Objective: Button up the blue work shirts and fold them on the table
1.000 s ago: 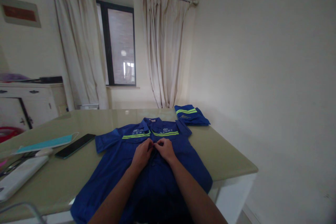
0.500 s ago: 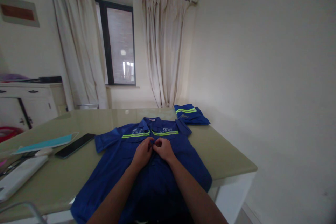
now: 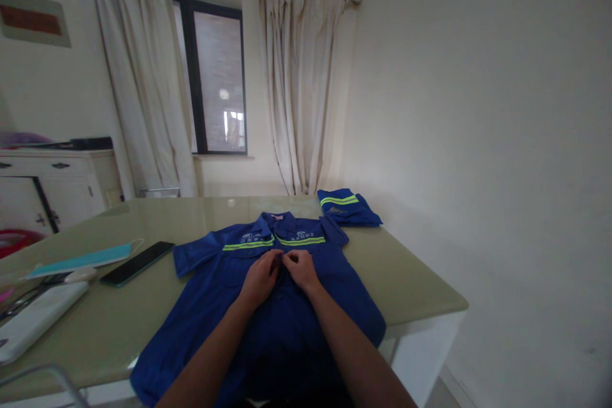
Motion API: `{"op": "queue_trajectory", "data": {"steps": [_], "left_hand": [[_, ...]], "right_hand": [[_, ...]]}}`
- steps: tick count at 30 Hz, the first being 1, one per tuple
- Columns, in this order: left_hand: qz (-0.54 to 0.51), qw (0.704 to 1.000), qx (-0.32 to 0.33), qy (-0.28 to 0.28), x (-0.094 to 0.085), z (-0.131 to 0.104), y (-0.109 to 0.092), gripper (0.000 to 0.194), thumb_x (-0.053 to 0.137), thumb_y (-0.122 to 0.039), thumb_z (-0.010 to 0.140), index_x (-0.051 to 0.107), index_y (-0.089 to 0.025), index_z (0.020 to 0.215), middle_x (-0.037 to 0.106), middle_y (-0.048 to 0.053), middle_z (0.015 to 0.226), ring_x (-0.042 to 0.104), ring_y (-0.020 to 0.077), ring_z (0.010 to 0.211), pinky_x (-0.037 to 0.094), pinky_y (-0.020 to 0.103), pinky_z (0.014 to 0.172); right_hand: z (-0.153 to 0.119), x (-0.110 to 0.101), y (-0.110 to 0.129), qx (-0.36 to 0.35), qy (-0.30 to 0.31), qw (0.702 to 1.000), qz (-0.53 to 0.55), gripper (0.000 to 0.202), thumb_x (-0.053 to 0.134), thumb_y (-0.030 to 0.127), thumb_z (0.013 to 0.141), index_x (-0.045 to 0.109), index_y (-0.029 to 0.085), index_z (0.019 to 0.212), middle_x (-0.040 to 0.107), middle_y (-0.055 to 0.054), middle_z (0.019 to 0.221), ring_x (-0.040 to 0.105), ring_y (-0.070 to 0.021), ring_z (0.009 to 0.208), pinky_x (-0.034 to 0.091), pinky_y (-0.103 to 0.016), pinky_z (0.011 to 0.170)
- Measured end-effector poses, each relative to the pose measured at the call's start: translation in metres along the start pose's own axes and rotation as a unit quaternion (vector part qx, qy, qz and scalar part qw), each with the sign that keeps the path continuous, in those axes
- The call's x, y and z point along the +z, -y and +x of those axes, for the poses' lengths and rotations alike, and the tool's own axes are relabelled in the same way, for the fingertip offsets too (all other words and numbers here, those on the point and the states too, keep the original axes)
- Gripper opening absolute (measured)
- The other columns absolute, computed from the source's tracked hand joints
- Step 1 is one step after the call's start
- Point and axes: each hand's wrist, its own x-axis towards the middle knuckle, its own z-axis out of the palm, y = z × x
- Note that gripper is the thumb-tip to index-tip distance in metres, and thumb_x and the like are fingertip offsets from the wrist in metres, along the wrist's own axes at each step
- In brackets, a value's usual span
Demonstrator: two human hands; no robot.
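A blue short-sleeved work shirt (image 3: 215, 325) with yellow-green reflective stripes and white lettering lies front up on the table, its collar pointing away from me. Both my hands meet at its front opening, just below the chest stripe. The fingers of my left hand (image 3: 262, 277) are pinched on the placket edge. Close beside it, my right hand (image 3: 300, 269) pinches the other side of the same opening, thumb against fingertips. Whatever button lies between the fingertips is hidden. Lower on the placket, one button shows faintly.
A folded blue garment (image 3: 351, 207) with matching stripes sits at the table's (image 3: 411, 274) far right. On the left lie a black phone (image 3: 138, 264), a light-blue face mask (image 3: 83, 260), a white slab-shaped object (image 3: 41, 322) and dark cables. A wall (image 3: 502, 140) stands at the right.
My fingers have shifted very slightly at the placket, with the right fingertips a little farther right. The shirt and everything else have stayed in place.
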Motion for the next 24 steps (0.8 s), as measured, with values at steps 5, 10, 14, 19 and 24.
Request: {"op": "queue_trajectory", "data": {"steps": [5, 10, 14, 19, 24], "left_hand": [[0.029, 1.000, -0.003, 0.008, -0.002, 0.000, -0.002, 0.038, 0.049, -0.007, 0.088, 0.066, -0.023, 0.118, 0.069, 0.006, 0.106, 0.067, 0.0195, 0.097, 0.049, 0.031, 0.089], [0.029, 0.998, -0.046, 0.014, -0.002, 0.002, 0.002, 0.028, 0.053, -0.007, 0.088, 0.070, -0.021, 0.104, 0.072, 0.005, 0.100, 0.067, 0.0188, 0.093, 0.049, 0.029, 0.085], [0.017, 0.998, -0.057, 0.014, -0.001, 0.003, 0.007, 0.032, 0.053, -0.004, 0.085, 0.071, -0.020, 0.105, 0.074, 0.006, 0.100, 0.069, 0.0178, 0.093, 0.050, 0.029, 0.087], [0.002, 0.998, -0.055, 0.010, 0.001, 0.005, 0.012, 0.027, 0.052, -0.012, 0.089, 0.073, -0.020, 0.104, 0.077, 0.006, 0.105, 0.070, 0.0187, 0.098, 0.050, 0.030, 0.091], [-0.017, 0.998, -0.067, 0.010, 0.003, 0.006, 0.019, 0.023, 0.055, -0.020, 0.089, 0.074, -0.020, 0.102, 0.078, 0.005, 0.101, 0.072, 0.0195, 0.092, 0.052, 0.029, 0.085]], "right_hand": [[-0.001, 0.000, 0.000, -0.011, 0.004, 1.000, -0.016, 0.020, 0.060, 0.021, 0.083, 0.076, 0.017, 0.072, 0.073, -0.001, 0.069, 0.065, -0.0151, 0.067, 0.041, -0.022, 0.061], [0.000, 0.001, -0.005, -0.003, 0.027, 0.999, -0.026, 0.010, 0.069, 0.020, 0.077, 0.077, 0.017, 0.080, 0.077, -0.004, 0.076, 0.070, -0.0173, 0.071, 0.045, -0.022, 0.063], [0.001, 0.002, -0.007, 0.000, 0.045, 0.998, -0.031, 0.011, 0.068, 0.020, 0.078, 0.078, 0.018, 0.084, 0.078, -0.004, 0.081, 0.071, -0.0174, 0.074, 0.048, -0.022, 0.066], [0.001, 0.002, -0.005, 0.006, 0.056, 0.997, -0.051, 0.012, 0.068, 0.018, 0.077, 0.077, 0.017, 0.084, 0.077, -0.004, 0.077, 0.068, -0.0165, 0.069, 0.044, -0.022, 0.062], [0.000, 0.001, -0.004, 0.013, 0.066, 0.995, -0.067, 0.010, 0.070, 0.016, 0.074, 0.077, 0.018, 0.082, 0.075, -0.004, 0.075, 0.067, -0.0162, 0.069, 0.042, -0.022, 0.061]]}}
